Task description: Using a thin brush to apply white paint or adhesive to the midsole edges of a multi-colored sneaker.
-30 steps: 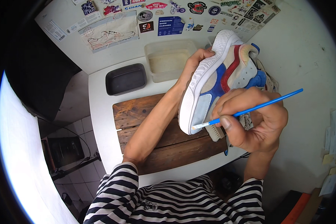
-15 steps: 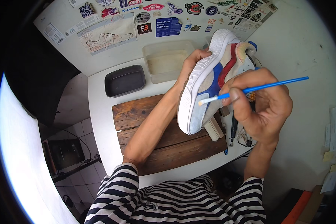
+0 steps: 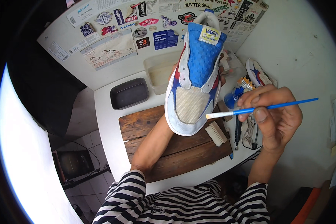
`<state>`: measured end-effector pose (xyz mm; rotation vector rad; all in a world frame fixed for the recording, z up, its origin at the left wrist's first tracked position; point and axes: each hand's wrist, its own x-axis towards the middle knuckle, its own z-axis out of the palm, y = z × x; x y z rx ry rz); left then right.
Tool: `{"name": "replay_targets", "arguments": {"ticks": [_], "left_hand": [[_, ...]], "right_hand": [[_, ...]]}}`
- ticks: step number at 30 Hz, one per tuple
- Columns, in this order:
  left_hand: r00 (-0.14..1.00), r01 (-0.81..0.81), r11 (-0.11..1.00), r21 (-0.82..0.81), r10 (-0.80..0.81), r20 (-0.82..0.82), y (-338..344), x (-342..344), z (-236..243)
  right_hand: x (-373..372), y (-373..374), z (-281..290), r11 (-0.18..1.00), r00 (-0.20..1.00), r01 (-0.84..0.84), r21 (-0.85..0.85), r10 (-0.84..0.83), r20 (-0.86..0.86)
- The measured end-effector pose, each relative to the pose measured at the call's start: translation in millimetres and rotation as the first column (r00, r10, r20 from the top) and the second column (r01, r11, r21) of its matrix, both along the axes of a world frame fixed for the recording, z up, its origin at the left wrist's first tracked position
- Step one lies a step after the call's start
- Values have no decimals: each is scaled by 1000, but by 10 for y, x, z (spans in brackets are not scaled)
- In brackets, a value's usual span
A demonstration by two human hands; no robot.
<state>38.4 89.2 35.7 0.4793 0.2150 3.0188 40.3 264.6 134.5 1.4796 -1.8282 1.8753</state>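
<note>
I hold up a sneaker [image 3: 190, 104] with a blue woven tongue, a cream mesh toe, pale grey-blue panels and red and navy sides. My left hand [image 3: 222, 77] grips it from behind, fingertips showing at its side and the rest mostly hidden. My right hand [image 3: 270, 115] pinches a slim blue paintbrush [image 3: 298, 102]; its pale flat bristles are at the toe's right edge, though contact is unclear. Below lie a wooden board [image 3: 181, 156] and a scrub brush [image 3: 217, 134]. A blue cup of brushes [image 3: 233, 98] stands behind my right hand.
A black tray [image 3: 129, 94] and translucent tub [image 3: 153, 80] stand at the back left. Another sneaker [image 3: 257, 71] sits at the back right, near a clear container [image 3: 233, 65]. A dark pen-like tool [image 3: 237, 138] lies beside the board. A stickered panel [image 3: 100, 41] rises behind.
The sneaker has turned from side-on to show its toe and tongue, rising slightly. My right hand and paintbrush have shifted right, the bristles moving from the side panel to the toe's edge.
</note>
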Motion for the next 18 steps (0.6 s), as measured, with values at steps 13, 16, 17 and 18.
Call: {"name": "replay_targets", "arguments": {"ticks": [13,16,17,18], "left_hand": [[992,-119,972,-201,110,-58,-96,-183,-320],[988,-50,998,-43,56,146,-223,-134,-318],[933,-335,873,-355,360,7,-194,-206,-526],[798,-569,588,-575,564,-212,-129,-235,-483]], "right_hand": [[202,96,-303,998,999,-2,58,4,-48],[184,105,-129,996,999,-41,73,42,-19],[175,62,-70,996,998,-55,72,56,-19],[147,38,2,992,995,-52,113,62,-83]]}}
